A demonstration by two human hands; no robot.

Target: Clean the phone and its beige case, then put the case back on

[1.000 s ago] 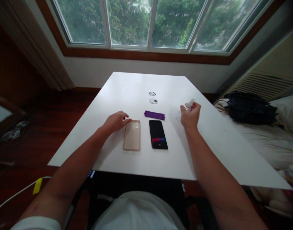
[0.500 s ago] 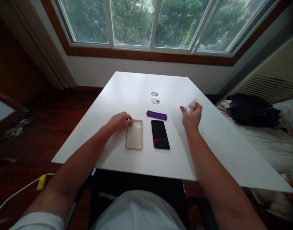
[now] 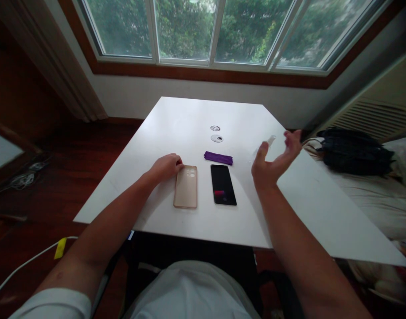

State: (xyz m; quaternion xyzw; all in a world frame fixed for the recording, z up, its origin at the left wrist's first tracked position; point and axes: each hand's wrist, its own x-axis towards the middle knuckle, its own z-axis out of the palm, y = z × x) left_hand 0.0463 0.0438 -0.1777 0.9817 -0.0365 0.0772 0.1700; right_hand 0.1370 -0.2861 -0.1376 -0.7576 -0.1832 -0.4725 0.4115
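Note:
A translucent beige phone case (image 3: pixel 185 189) lies on the white table (image 3: pixel 249 221). My left hand (image 3: pixel 166 167) is at its top left corner, fingers curled and closed on the edge. To the case's right rests a black smartphone (image 3: pixel 223 185), with a small red glow low on its screen. Above the phone lies a folded purple cloth (image 3: pixel 218 157). My right hand (image 3: pixel 274 161) is raised over the right side, its fingers spread and holding nothing. Partly hidden behind it is a small clear bottle (image 3: pixel 271 140) with a whitish top.
Two small round discs (image 3: pixel 216 138) lie farther back on the table. A dark bag (image 3: pixel 354 153) rests on bedding to the right. A window stands beyond the table. On the floor at left runs a white cable with a yellow tag (image 3: pixel 60 248).
My right hand has let go of the clear bottle, opened its fingers and turned away to the right. My left hand stays at the case's corner. The view has shifted slightly.

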